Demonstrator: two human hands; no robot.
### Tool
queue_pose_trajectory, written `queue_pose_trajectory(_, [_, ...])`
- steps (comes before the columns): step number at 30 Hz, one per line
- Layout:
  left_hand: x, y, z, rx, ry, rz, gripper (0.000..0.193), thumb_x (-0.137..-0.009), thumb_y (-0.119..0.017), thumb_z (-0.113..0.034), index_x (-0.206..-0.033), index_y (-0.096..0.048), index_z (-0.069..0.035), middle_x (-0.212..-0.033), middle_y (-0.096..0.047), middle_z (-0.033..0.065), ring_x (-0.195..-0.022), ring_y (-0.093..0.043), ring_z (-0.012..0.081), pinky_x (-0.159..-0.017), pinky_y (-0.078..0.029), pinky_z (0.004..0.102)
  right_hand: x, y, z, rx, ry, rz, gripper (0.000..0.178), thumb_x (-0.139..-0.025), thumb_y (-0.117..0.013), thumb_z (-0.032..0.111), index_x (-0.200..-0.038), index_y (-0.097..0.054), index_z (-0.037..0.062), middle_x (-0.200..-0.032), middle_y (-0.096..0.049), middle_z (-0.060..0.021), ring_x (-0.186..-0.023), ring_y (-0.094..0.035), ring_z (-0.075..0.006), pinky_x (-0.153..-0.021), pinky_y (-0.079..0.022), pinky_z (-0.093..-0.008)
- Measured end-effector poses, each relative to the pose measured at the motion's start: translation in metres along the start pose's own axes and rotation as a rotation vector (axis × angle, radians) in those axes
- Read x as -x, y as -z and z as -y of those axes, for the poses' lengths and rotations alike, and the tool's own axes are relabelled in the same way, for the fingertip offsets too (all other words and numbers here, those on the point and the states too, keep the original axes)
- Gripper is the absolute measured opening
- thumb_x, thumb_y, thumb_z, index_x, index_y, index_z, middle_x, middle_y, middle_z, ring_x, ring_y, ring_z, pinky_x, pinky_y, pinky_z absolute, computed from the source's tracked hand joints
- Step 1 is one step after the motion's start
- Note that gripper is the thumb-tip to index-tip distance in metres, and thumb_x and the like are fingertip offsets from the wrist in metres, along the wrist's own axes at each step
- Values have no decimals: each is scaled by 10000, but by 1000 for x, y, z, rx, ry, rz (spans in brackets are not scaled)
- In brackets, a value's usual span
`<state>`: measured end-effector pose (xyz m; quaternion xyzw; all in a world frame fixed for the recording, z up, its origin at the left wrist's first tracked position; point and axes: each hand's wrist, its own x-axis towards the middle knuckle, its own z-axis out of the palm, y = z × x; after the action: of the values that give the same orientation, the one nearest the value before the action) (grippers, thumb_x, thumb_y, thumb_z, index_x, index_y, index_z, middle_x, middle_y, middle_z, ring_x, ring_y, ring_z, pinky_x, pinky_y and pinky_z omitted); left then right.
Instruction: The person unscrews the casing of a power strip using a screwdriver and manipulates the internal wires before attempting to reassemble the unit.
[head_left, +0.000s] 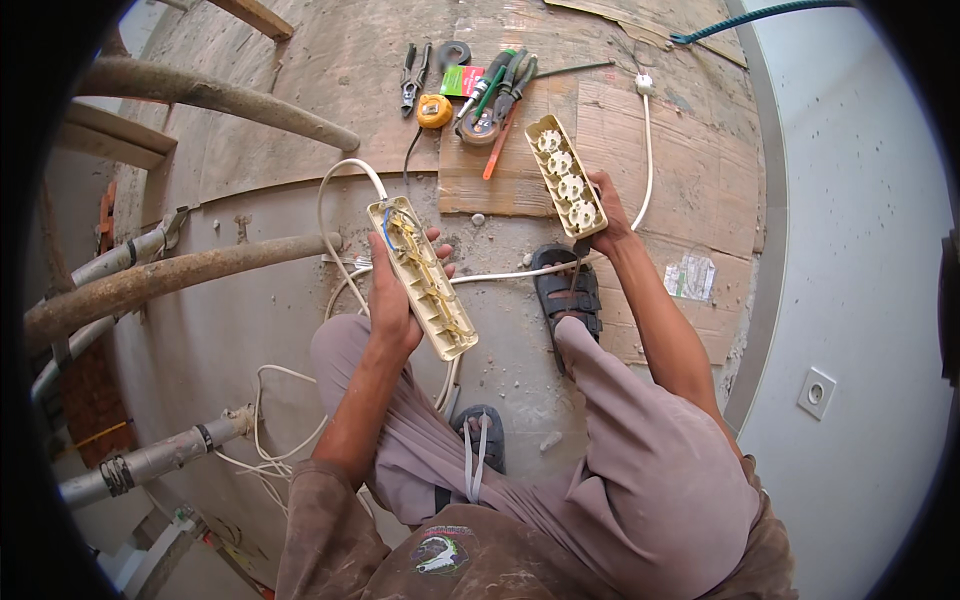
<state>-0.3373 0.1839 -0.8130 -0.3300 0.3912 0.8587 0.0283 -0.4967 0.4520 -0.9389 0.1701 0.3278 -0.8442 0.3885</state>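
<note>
1. Left hand (392,300) is clenched around the base half of an opened cream power strip (422,278), fingers wrapped over its right edge, thumb side on the left; brass contact rails and blue and yellow wires show inside it
2. White cable (335,195) leaves the top end of that base, loops over the dusty concrete floor (250,330) and runs on toward the cardboard
3. Right hand (605,215) grasps the lower end of the power strip cover (564,175), held tilted with its inside facing up, a row of white socket inserts visible
4. Both halves are held well apart, above the person's knees and black sandals (566,290)
5. Flattened cardboard (640,150) lies just beyond the hands, carrying pliers (412,78), a yellow tape measure (434,110), screwdrivers (500,90) and a roll of black tape (453,53)
6. Rusty pipes (190,265) run along the left, and a white wall socket (816,392) sits on the wall at right
</note>
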Motion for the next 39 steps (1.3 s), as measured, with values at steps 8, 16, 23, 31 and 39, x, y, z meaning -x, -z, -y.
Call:
queue_pose_trajectory(8, [-3, -15, 1, 148, -29, 143, 673, -991, -239, -557, -1414, -308, -38, -1382, -414, 171, -1221, -459, 290, -1009, -425, 481, 57, -102, 16, 890, 305, 71, 616, -827, -633, 385, -1282, -514, -12, -1015, -616, -99, -843, -594, -139, -770, -496, -282])
queue_pose_trajectory(16, [-5, -10, 2, 251, -53, 170, 577, -1015, -261, -477, -1377, -361, -40, -1350, -481, 131, -1247, -469, 251, -1073, -376, 426, 95, -189, -11, 1483, 551, 152, 648, -725, -768, 392, -1241, -579, 49, -939, -620, -150, -801, -623, -251, -730, -502, -348])
queue_pose_trajectory(23, [-1, -10, 3, 348, -59, 190, 538, -1033, -213, -437, -1398, -360, -70, -1371, -480, 107, -1252, -475, 248, -1085, -354, 419, 98, -200, -36, 1708, 624, 110, 751, -688, -778, 462, -1238, -533, 13, -983, -550, -161, -828, -632, -332, -708, -521, -411])
queue_pose_trajectory(31, [4, -6, 3, 334, -115, 25, 591, -953, -238, -485, -1286, -485, -64, -1220, -587, 104, -1128, -566, 258, -1021, -419, 392, 100, -213, -50, 1787, 698, 227, 776, -693, -778, 407, -1277, -457, 9, -939, -504, -146, -792, -622, -310, -609, -521, -404])
queue_pose_trajectory(39, [8, -8, 6, 231, -188, 9, 614, -950, -186, -463, -1277, -501, -50, -1233, -573, 111, -1124, -554, 252, -998, -440, 402, 106, -215, -50, 1824, 579, 247, 744, -672, -792, 402, -1250, -480, 51, -968, -530, -144, -817, -616, -316, -658, -527, -403])
